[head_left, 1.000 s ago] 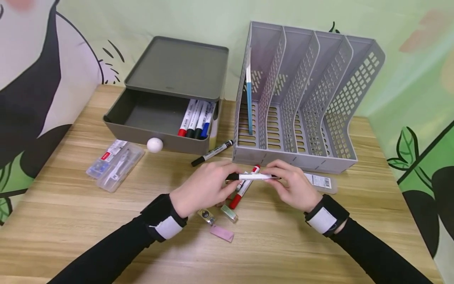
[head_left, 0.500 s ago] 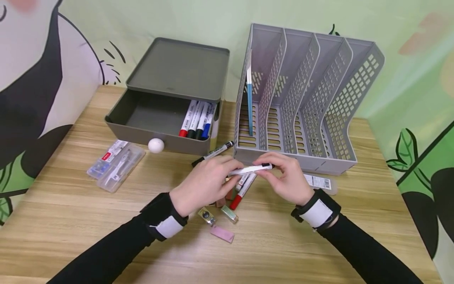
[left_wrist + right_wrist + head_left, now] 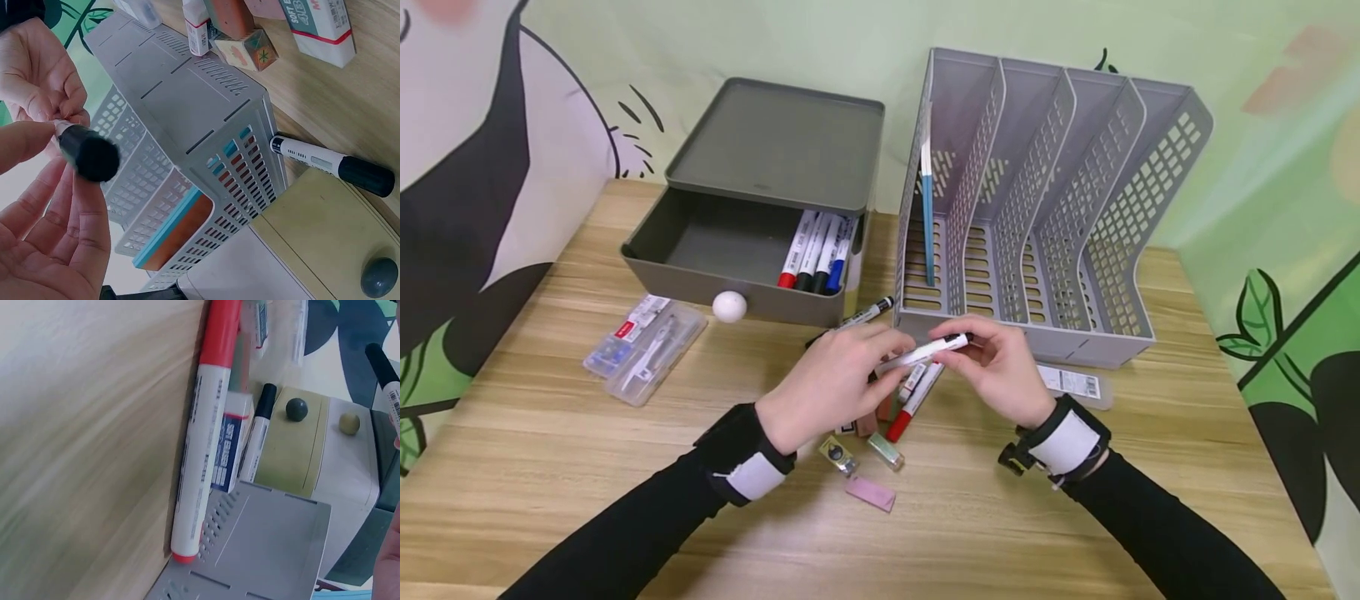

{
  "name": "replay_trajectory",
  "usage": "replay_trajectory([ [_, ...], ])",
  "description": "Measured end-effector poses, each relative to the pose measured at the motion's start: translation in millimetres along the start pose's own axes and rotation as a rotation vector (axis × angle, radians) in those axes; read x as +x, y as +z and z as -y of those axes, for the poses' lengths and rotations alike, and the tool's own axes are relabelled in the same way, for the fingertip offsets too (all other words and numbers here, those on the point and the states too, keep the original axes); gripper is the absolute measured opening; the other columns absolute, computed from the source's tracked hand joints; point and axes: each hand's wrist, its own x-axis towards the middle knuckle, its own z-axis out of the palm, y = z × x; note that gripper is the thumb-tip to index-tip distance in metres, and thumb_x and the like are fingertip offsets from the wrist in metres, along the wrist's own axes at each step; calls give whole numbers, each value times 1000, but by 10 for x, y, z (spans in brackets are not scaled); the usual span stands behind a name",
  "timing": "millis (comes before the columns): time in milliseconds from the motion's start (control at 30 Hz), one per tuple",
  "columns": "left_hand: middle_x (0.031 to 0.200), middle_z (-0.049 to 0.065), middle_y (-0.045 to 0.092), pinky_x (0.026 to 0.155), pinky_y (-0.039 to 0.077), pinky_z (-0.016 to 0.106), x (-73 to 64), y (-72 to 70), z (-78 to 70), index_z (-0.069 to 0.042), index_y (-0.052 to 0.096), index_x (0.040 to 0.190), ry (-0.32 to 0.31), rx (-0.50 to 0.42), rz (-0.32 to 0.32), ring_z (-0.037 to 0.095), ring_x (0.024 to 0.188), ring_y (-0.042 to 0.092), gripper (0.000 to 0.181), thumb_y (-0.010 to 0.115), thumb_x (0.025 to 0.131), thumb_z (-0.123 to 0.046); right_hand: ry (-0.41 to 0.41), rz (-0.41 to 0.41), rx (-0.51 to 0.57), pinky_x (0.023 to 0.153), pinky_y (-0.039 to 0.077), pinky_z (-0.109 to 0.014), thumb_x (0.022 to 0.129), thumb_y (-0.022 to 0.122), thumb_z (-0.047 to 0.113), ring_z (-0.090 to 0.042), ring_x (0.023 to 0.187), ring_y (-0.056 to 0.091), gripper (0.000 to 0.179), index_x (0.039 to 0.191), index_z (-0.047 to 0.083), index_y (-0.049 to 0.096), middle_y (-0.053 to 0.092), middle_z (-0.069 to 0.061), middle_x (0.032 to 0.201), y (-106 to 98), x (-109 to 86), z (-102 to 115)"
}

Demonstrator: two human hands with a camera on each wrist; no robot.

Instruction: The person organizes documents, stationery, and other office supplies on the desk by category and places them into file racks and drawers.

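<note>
A white marker (image 3: 917, 356) with a black cap is held between both hands, tilted up toward the right. The left hand (image 3: 835, 375) grips its capped end, and the right hand (image 3: 1000, 371) pinches the other end. In the left wrist view, the black cap (image 3: 94, 156) points at the camera. Only part of the marker (image 3: 390, 387) shows at the right edge of the right wrist view. Beneath the hands lie a red-capped marker (image 3: 916, 402) and several erasers, among them a pink one (image 3: 870, 493). A black-capped marker (image 3: 868, 313) is partly hidden behind the left hand.
A grey drawer (image 3: 700, 287) stands pulled out at the back left, several markers (image 3: 812, 250) along its right side. To its right is a grey file rack (image 3: 1022, 329) with a thin blue item (image 3: 928, 225). Clear plastic cases (image 3: 651, 354) lie left.
The right hand has moved left and slightly up, closer to the left hand. The marker has gone from nearly level to tilted, its right end higher. Its black cap is now hidden by the left hand.
</note>
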Motion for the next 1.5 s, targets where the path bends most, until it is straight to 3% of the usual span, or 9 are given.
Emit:
replay_trajectory([
  [400, 94, -3, 66, 70, 49, 27, -14, -57, -30, -8, 70, 112, 17, 31, -8, 8, 76, 57, 23, 66, 92, -18, 43, -30, 91, 82, 54, -29, 85, 68, -3, -13, 94, 64, 29, 111, -15, 63, 66, -20, 108, 29, 15, -11],
  [600, 94, 0, 67, 69, 49, 28, -40, -189, -109, -5, 70, 110, 70, 90, -102, 11, 77, 56, 22, 66, 91, -14, 58, -115, 175, 84, 54, -35, 99, 52, 10, -14, 93, 65, 35, 119, -19, 56, 66, -1, 106, -9, 47, 50],
  [733, 92, 2, 68, 66, 49, 27, -38, -329, -191, -3, 70, 110, 103, 107, -166, 12, 75, 58, 23, 66, 90, -12, 53, -158, 239, 81, 54, -35, 102, 48, 18, -17, 94, 65, 39, 116, -17, 57, 67, -2, 104, -33, 93, 92],
  [900, 89, 3, 70, 61, 49, 28, -15, -531, -247, -1, 69, 110, 103, 112, -245, 11, 70, 58, 23, 64, 91, -13, 15, -154, 253, 83, 54, -35, 103, 47, 18, -21, 99, 65, 43, 117, -23, 52, 67, -8, 104, -20, 174, 151],
  [1033, 87, 5, 71, 57, 49, 33, 4, -728, -228, -1, 71, 109, 59, 149, -317, 13, 67, 60, 24, 64, 91, -17, -29, -148, 188, 83, 54, -36, 103, 47, 17, -24, 100, 64, 40, 117, -20, 54, 66, -13, 106, 12, 266, 207],
  [1167, 83, 7, 71, 52, 45, 35, 9, -939, -136, -2, 73, 106, -36, 188, -358, 16, 61, 59, 23, 65, 90, -16, -90, -141, 88, 84, 53, -37, 102, 47, 13, -26, 101, 63, 35, 118, -17, 57, 64, -23, 110, 25, 439, 275],
  [1333, 78, 7, 71, 53, 46, 38, -10, -1162, -15, -3, 76, 102, -164, 208, -305, 18, 63, 63, 20, 65, 89, -13, -119, -127, -42, 85, 52, -37, 100, 51, 12, -26, 105, 61, 32, 122, -10, 59, 63, -22, 116, 39, 693, 363],
  [1500, 74, 5, 71, 52, 43, 39, -19, -1306, 64, -6, 78, 96, -232, 222, -233, 16, 61, 63, 17, 66, 86, -12, -125, -68, -202, 90, 50, -31, 98, 56, 18, -18, 115, 57, 38, 131, -2, 59, 61, -14, 127, 119, 936, 449],
])
